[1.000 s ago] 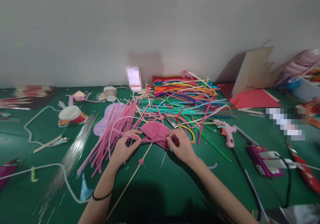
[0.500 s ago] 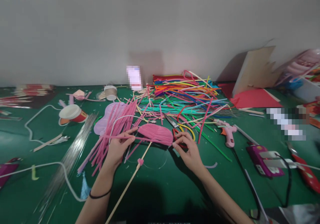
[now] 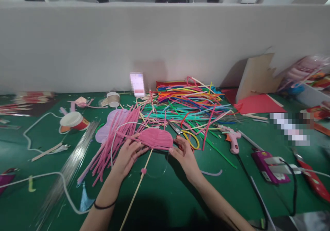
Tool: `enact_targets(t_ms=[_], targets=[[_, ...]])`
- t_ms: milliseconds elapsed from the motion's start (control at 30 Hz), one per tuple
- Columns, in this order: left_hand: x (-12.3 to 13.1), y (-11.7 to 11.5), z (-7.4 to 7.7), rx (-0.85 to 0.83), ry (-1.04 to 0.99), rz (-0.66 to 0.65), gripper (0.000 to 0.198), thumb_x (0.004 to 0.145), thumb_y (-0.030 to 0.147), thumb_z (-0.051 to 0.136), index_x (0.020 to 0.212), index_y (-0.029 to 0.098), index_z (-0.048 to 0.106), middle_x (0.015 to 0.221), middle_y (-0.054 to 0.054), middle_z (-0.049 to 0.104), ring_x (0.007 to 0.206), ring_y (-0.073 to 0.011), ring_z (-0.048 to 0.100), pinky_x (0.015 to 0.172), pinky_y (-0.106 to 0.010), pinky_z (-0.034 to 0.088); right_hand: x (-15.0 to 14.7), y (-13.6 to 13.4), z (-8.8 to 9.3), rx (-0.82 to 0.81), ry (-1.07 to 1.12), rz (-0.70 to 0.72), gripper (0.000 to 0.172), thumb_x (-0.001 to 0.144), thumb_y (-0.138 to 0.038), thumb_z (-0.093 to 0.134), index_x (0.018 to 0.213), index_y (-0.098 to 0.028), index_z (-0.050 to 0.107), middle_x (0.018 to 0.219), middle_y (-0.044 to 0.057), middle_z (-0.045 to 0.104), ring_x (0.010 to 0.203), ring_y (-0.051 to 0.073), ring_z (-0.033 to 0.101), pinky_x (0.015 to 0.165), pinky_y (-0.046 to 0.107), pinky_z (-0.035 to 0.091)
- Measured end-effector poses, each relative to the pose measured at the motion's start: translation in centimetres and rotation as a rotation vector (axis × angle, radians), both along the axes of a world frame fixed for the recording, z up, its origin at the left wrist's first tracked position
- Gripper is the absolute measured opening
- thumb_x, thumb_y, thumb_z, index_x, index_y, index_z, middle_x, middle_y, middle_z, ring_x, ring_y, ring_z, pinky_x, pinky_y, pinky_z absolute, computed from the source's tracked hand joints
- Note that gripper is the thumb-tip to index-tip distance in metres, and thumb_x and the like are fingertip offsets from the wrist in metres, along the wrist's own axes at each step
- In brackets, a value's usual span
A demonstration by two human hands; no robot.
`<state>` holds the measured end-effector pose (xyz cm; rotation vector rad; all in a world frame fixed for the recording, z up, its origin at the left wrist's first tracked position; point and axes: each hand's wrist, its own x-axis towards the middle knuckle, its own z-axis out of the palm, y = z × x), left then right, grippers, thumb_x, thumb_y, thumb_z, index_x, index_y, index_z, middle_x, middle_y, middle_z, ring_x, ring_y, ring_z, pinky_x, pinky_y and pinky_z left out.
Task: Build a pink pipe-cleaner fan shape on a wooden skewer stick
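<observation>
Two hands grasping: left hand (image 3: 128, 157) at one end of the pink panel (image 3: 157, 138), right hand (image 3: 186, 156) at the other. Panel lies between them, neither clearly nearer; long axis runs hand to hand. Stick (image 3: 134, 196) slants nearward between wrists.

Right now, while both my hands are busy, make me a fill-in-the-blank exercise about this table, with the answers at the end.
1. The left hand and right hand touch a rounded piece coloured ____.
2. The scissors have one red handle loop and one ____ loop.
3. In the picture, the cup is to the ____ of the glue gun.
4. The table is coloured ____.

Missing words: pink; yellow; left; green.
</observation>
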<state>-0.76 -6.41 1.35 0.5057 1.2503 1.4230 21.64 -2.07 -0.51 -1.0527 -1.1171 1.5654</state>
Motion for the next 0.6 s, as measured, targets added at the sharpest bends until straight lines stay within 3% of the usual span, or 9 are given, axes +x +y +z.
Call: enact_targets(t_ms=[67,167,333,600], targets=[[0.4,0.0,0.1,-0.018,-0.049,-0.025,0.061,0.077,0.02,0.073,0.131,0.023,0.048,0.093,-0.002,0.072,0.091,-0.0182,0.072,0.093,-0.042,0.056,-0.5,-0.2,0.0,0.001,0.032,-0.055,0.062,0.07,-0.039,0.078,0.121,-0.029,0.045,0.135,0.01,0.049,0.096,0.017,0.065,0.085,0.036,0.057],[0.6,0.1,0.4,-0.026,-0.082,-0.087,0.068,0.077,0.017,0.072,0.137,0.029,0.042,0.097,-0.002,0.072,0.092,-0.019,0.072,0.091,-0.039,0.058,-0.5,-0.2,0.3,-0.02,0.055,-0.064,0.059,0.069,-0.036,0.077,0.119,-0.027,0.046,0.123,0.009,0.058,0.091,0.017,0.067,0.086,0.037,0.057],[-0.4,0.4,1.7,-0.048,-0.074,-0.202,0.054,0.076,0.02,0.073,0.127,0.024,0.055,0.085,-0.002,0.073,0.081,-0.0224,0.074,0.077,-0.039,0.063,0.1,0.2,1.4,-0.07,0.108,0.03,0.046,0.071,-0.032,0.078,0.109,-0.023,0.055,0.097,0.005,0.069,0.092,0.019,0.069,0.085,0.035,0.057],[-0.3,1.5,2.8,-0.058,-0.03,-0.168,0.043,0.071,0.021,0.078,0.112,0.015,0.064,0.078,-0.004,0.074,0.066,-0.0214,0.072,0.058,-0.033,0.065,-0.1,0.7,3.1,-0.17,0.207,0.1,0.042,0.073,-0.039,0.078,0.104,-0.021,0.058,0.083,0.001,0.072,0.076,0.02,0.074,0.073,0.033,0.059]])
